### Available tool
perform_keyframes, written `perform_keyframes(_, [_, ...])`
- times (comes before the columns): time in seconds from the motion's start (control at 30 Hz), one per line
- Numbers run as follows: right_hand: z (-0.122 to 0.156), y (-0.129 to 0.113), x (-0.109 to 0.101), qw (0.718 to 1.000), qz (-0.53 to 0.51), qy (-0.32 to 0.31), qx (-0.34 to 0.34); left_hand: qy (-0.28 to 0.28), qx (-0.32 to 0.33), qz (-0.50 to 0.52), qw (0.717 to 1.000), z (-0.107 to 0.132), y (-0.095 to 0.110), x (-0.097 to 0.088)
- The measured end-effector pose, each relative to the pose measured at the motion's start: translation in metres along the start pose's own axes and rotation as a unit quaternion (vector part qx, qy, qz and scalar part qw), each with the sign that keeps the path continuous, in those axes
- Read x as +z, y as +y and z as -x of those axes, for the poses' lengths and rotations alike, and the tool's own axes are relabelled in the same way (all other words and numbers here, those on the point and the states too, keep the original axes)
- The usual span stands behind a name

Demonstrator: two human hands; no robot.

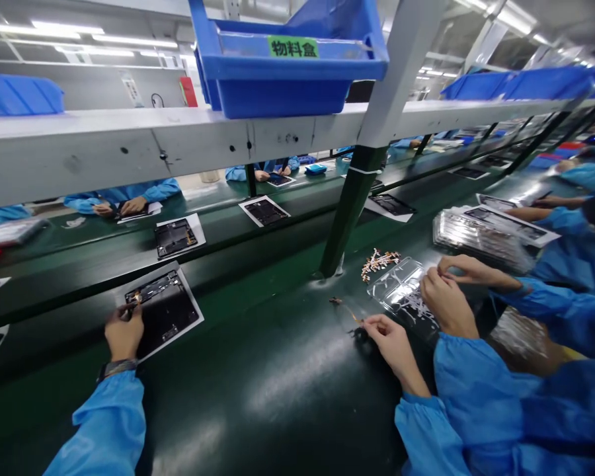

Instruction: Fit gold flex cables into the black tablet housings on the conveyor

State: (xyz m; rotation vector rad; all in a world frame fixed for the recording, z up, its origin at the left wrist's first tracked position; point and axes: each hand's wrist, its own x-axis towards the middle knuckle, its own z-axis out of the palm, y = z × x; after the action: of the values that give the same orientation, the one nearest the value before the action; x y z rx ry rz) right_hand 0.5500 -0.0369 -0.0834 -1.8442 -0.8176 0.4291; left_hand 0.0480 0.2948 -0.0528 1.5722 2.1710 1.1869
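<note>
At ten o'clock on the green counter (258, 396), the left hand (123, 334) pinches a small gold part (137, 299) over a black tablet back panel (166, 317) on its paper sheet (192, 305), while at one o'clock the right hand (394, 347) pinches a thin flex cable (348, 312), a light hold suiting so delicate a strip.

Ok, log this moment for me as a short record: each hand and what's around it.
left hand: pinching a gold part at a dark tablet housing on a white sheet
right hand: pinching a thin flex cable
nearby: clear tray beyond the right hand, bunched parts beside it
co-worker: hands at the tray's right side
rest: blue bin on a white shelf, above a green belt
</note>
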Motion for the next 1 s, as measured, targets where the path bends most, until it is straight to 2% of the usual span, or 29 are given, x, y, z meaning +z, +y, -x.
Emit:
perform_keyframes(0.13, [0.008,-0.008,-0.008,0.998,-0.051,0.03,0.001,0.033,0.01,-0.004,0.999,0.004,0.004,-0.005])
perform_keyframes(0.2, [0.013,-0.013,-0.007,0.998,-0.062,-0.01,0.003,0.043,0.033,-0.002,0.999,0.005,0.008,-0.009])
perform_keyframes(0.3, [0.021,-0.024,-0.003,0.995,-0.041,-0.088,-0.001,0.059,0.105,0.008,0.993,0.014,0.025,-0.015])
perform_keyframes(0.37, [0.026,-0.032,0.001,0.992,-0.024,-0.122,-0.006,0.015,0.153,0.05,0.987,0.036,0.045,-0.015])
perform_keyframes(0.47, [0.036,-0.042,0.008,0.987,-0.011,-0.159,-0.014,-0.15,0.204,0.122,0.96,0.104,0.085,-0.006])
perform_keyframes(0.5, [0.04,-0.045,0.011,0.986,-0.01,-0.169,-0.015,-0.232,0.223,0.14,0.936,0.134,0.099,0.0])
perform_keyframes(0.53, [0.044,-0.047,0.014,0.984,-0.009,-0.177,-0.014,-0.379,0.228,0.19,0.877,0.165,0.112,0.006])
perform_keyframes(0.57, [0.048,-0.049,0.017,0.982,-0.009,-0.187,-0.012,-0.499,0.222,0.232,0.805,0.196,0.125,0.012])
perform_keyframes(0.6, [0.052,-0.051,0.02,0.981,-0.009,-0.196,-0.008,-0.591,0.203,0.265,0.734,0.225,0.135,0.017])
perform_keyframes(0.63, [0.057,-0.053,0.023,0.979,-0.009,-0.205,-0.004,-0.661,0.171,0.291,0.67,0.25,0.145,0.023])
perform_keyframes(0.67, [0.061,-0.054,0.026,0.977,-0.008,-0.214,0.0,-0.706,0.147,0.311,0.619,0.271,0.152,0.028])
perform_keyframes(0.7, [0.066,-0.054,0.029,0.975,-0.008,-0.221,0.001,-0.723,0.127,0.328,0.595,0.287,0.158,0.033])
perform_keyframes(0.73, [0.07,-0.054,0.031,0.974,-0.008,-0.227,0.001,-0.73,0.11,0.34,0.583,0.299,0.161,0.038])
perform_keyframes(0.8, [0.077,-0.052,0.034,0.971,-0.006,-0.237,-0.005,-0.724,0.092,0.348,0.589,0.31,0.163,0.046])
perform_keyframes(0.9, [0.078,-0.046,0.033,0.967,-0.01,-0.253,-0.01,-0.713,0.065,0.356,0.6,0.31,0.158,0.056])
perform_keyframes(0.93, [0.075,-0.043,0.031,0.972,-0.022,-0.235,-0.009,-0.706,0.048,0.364,0.605,0.308,0.156,0.059])
perform_keyframes(1.0, [0.063,-0.038,0.024,0.988,-0.059,-0.144,0.002,-0.691,0.009,0.387,0.611,0.303,0.153,0.064])
